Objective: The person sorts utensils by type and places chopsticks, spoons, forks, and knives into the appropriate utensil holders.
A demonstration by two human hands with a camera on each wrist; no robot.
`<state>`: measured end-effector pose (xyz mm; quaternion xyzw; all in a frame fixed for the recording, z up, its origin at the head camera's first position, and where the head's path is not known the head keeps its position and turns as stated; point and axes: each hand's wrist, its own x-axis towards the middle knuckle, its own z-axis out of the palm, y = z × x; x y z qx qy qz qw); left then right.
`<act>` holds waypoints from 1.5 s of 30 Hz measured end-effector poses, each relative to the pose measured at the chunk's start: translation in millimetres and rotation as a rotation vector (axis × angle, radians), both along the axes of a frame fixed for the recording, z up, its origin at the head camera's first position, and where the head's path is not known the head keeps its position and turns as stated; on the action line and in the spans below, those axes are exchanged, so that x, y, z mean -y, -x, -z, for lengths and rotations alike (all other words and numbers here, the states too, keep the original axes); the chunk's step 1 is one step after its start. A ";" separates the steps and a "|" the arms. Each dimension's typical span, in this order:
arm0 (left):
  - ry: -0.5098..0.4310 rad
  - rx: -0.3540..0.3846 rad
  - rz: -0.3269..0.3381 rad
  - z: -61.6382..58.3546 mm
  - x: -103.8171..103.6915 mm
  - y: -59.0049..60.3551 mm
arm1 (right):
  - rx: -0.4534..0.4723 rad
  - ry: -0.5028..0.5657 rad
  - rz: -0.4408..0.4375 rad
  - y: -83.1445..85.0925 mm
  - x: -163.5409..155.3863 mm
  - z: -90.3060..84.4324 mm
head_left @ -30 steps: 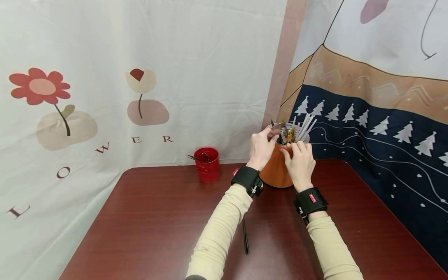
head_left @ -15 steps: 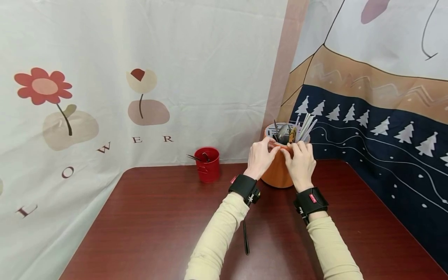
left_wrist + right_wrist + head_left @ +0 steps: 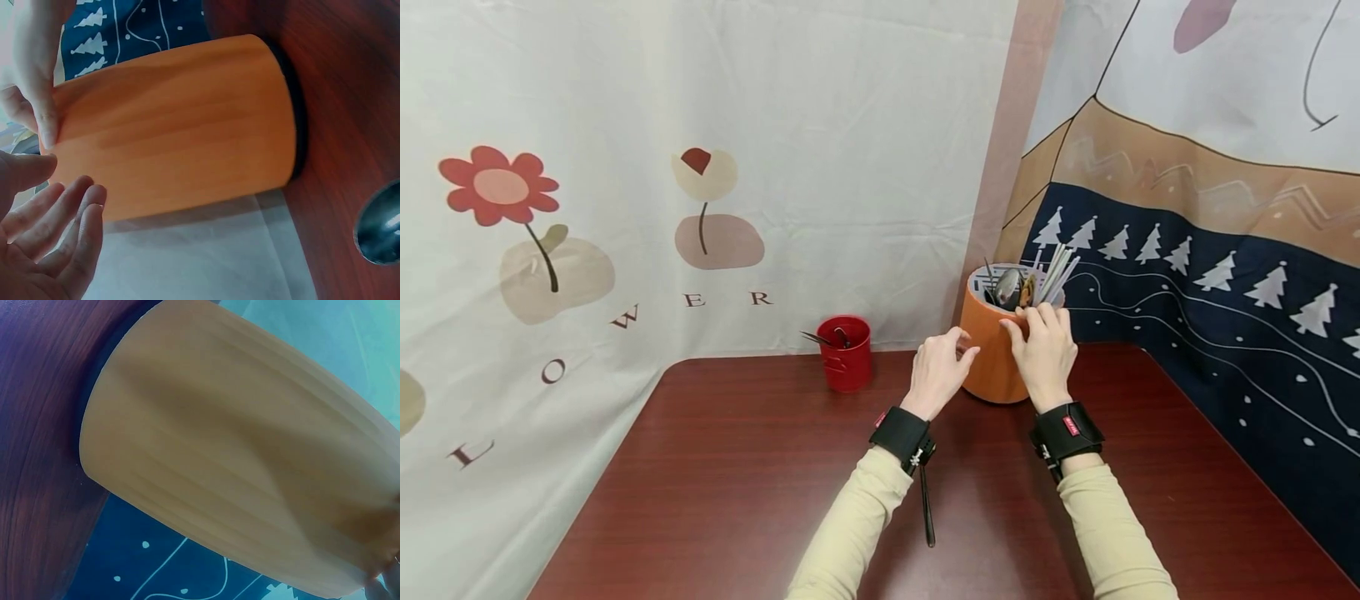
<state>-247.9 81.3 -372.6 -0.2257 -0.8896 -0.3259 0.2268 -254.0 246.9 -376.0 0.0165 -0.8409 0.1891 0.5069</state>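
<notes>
The orange utensil holder (image 3: 992,350) stands upright at the back right, with a pale slotted top. A metal spoon (image 3: 1008,287) and a bundle of white sticks (image 3: 1057,273) rise from it. My right hand (image 3: 1047,350) holds its front rim, thumb on the outer wall. Just left of the holder hovers my left hand (image 3: 938,371), its fingers loosely bent and nothing in them. In the left wrist view, those fingers (image 3: 84,219) overlap the orange wall near the rim. A dark, shiny spoon (image 3: 380,225) lies on the table; its black handle (image 3: 928,512) shows beyond my left wrist.
A small red bucket (image 3: 846,367) with a few metal utensils (image 3: 816,337) stands at the back edge of the dark red wooden table (image 3: 737,483). Printed cloth (image 3: 850,167) hangs behind the table, and navy cloth with white trees (image 3: 1210,333) borders its right side.
My left hand has come off the holder's rim and moved down and left, uncovering the slotted top. My right hand stays at the rim.
</notes>
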 end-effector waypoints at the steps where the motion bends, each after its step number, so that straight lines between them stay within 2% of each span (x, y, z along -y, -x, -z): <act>1: 0.011 0.000 -0.009 2.6 2.9 -1.6 | 0.004 0.003 0.000 -0.3 0.2 -0.3; 4: 0.018 0.019 -0.040 9.8 11.4 -8.1 | 0.016 0.014 0.001 -1.2 0.8 -1.5; 9: -0.012 0.089 -0.074 25.2 26.5 -26.5 | 0.022 0.022 -0.006 -1.6 1.6 -2.9; 14: 0.056 0.143 -0.153 41.7 40.4 -45.8 | 0.029 0.024 -0.011 -0.6 1.7 -3.2; 21: 0.128 0.314 -0.262 58.8 44.2 -66.4 | 0.031 0.026 -0.011 0.3 1.8 -3.0; 27: 0.180 0.361 -0.368 65.2 39.9 -69.8 | 0.025 0.032 -0.011 0.2 2.3 -2.8; 30: 0.191 0.385 -0.394 68.1 38.8 -69.7 | 0.024 0.034 -0.012 -0.4 2.7 -2.8; 40: 0.207 0.421 -0.369 79.3 36.1 -65.1 | 0.016 0.039 -0.016 -0.3 2.3 -1.5; 45: 0.176 0.423 -0.356 80.0 37.6 -64.9 | 0.020 0.034 -0.013 -0.8 2.4 -1.3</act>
